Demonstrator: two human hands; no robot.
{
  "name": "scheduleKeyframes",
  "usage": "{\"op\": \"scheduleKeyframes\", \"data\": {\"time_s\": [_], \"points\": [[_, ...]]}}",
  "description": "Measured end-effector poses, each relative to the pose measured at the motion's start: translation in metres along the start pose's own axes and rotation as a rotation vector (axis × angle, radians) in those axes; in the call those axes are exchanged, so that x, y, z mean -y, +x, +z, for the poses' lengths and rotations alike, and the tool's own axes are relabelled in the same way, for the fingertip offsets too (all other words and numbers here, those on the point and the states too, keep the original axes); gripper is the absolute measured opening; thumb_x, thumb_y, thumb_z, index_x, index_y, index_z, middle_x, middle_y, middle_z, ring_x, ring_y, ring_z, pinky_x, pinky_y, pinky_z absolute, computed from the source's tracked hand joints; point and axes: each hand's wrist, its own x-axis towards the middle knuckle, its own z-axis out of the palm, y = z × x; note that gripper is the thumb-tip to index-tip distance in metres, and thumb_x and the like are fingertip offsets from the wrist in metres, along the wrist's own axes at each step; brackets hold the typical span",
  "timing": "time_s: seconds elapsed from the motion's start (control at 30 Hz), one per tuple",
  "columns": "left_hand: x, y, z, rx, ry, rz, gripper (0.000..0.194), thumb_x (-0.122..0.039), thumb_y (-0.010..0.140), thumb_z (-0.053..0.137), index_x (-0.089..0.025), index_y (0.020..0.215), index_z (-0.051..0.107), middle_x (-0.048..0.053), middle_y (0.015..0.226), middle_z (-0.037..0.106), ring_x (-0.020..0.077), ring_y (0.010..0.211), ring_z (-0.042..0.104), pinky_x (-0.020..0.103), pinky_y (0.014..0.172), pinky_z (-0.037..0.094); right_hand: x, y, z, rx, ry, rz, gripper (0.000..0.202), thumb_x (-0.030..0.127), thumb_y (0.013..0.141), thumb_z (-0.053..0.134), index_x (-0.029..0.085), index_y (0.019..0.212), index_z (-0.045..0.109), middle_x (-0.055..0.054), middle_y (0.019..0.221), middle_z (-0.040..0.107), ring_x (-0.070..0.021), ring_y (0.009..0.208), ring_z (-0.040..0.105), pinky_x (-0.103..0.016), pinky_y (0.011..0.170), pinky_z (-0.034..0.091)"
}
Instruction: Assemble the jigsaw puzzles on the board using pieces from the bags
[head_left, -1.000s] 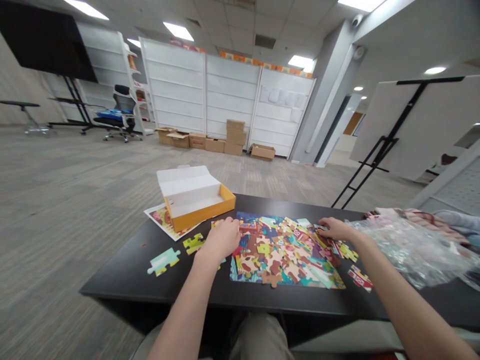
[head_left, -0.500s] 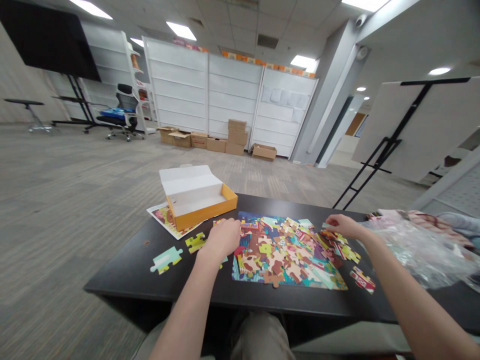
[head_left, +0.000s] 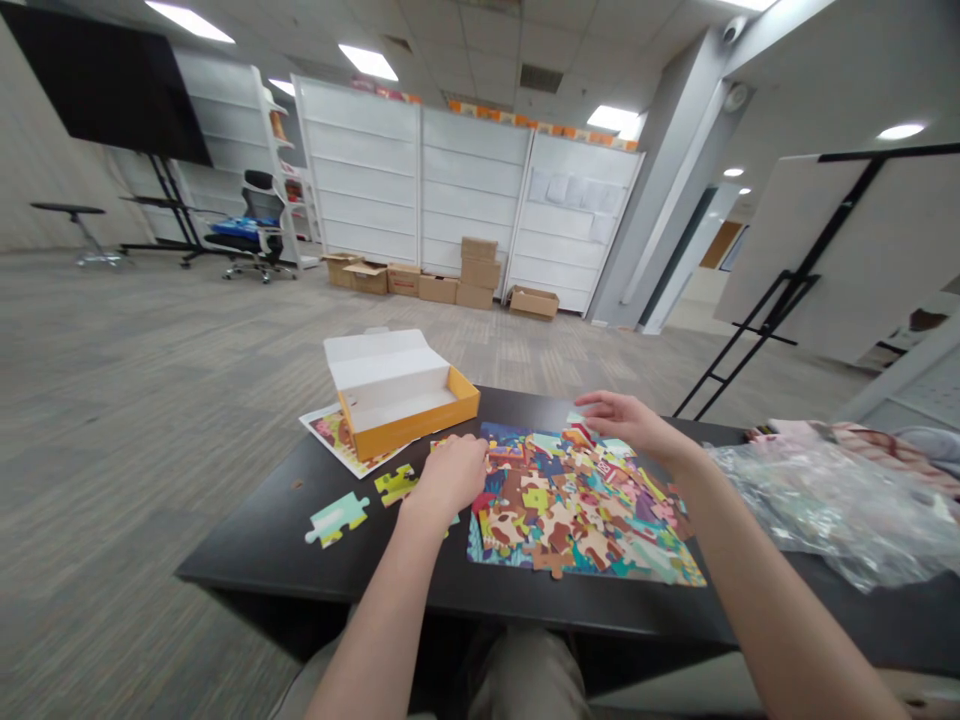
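Observation:
My left hand [head_left: 452, 475] rests at the left edge of a colourful puzzle sheet [head_left: 480, 550], its fingers bent down and together. What lies under those fingertips is hidden. Over the far side of the heap of loose puzzle pieces [head_left: 559, 520], my right hand [head_left: 626, 425] pinches a puzzle piece [head_left: 577, 434] with light blue and red on it. Left of my left hand lie a light-blue puzzle piece [head_left: 337, 519] and a yellow-green one [head_left: 395, 485]. Another piece shows partly behind that hand.
An open yellow box [head_left: 412, 425] with a white lid stands at the back left, on a printed picture sheet [head_left: 330, 430]. Crumpled clear plastic [head_left: 832, 500] and folded cloth [head_left: 847, 440] lie on the right of the black table [head_left: 277, 545].
My right hand has moved left from the pieces at the right side to the far edge of the heap, with a piece. My left hand stays almost in place. The view has shifted slightly.

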Motion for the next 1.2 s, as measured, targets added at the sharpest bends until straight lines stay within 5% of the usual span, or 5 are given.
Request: {"op": "scheduleKeyframes", "data": {"time_s": [0.37,0.5,0.73,0.9,1.2], "points": [[0.003,0.01,0.009,-0.213,-0.512,0.163,0.064,-0.017,0.081,0.067,-0.02,0.142,0.047,0.011,0.137,0.057,0.0208,0.104,0.068,0.033,0.091,0.055,0.006,0.041,0.08,0.035,0.178,-0.108,0.036,0.046,0.071,0.08,0.016,0.089,0.074,-0.005,0.084,0.075,-0.0177,0.076,0.068,-0.033,0.077,0.055],[0.003,0.013,0.012,-0.243,-0.475,0.232,0.048,-0.011,0.085,0.061,-0.021,0.131,0.055,0.008,0.133,0.059,0.0211,0.113,0.064,0.033,0.101,0.051,-0.001,0.044,0.09,0.035,0.263,-0.093,0.037,0.043,0.067,0.084,0.017,0.09,0.071,-0.004,0.084,0.075,-0.0174,0.077,0.07,-0.033,0.077,0.055],[-0.002,0.011,0.005,-0.238,-0.284,0.184,0.032,-0.015,0.09,0.059,-0.024,0.121,0.06,0.003,0.127,0.064,0.0208,0.113,0.064,0.032,0.095,0.052,-0.013,0.048,0.09,-0.039,0.212,-0.123,0.035,0.047,0.074,0.078,0.017,0.091,0.07,-0.004,0.082,0.074,-0.0167,0.073,0.068,-0.032,0.073,0.055],[0.001,0.02,0.001,-0.242,-0.162,0.063,0.03,-0.016,0.091,0.059,-0.025,0.12,0.06,0.004,0.127,0.065,0.0222,0.118,0.06,0.034,0.095,0.051,-0.032,0.048,0.073,-0.234,-0.234,-0.139,0.015,0.031,0.083,0.067,0.019,0.09,0.072,-0.007,0.088,0.075,-0.0212,0.083,0.069,-0.035,0.078,0.054],[0.001,0.041,0.01,-0.173,-0.13,0.008,0.024,-0.02,0.094,0.056,-0.027,0.116,0.061,0.004,0.126,0.067,0.0234,0.116,0.059,0.036,0.091,0.05,-0.051,0.037,0.066,0.0,-0.622,-0.089,0.024,0.028,0.076,0.078,0.022,0.1,0.076,-0.01,0.109,0.075,-0.028,0.101,0.069,-0.037,0.09,0.051]]}}
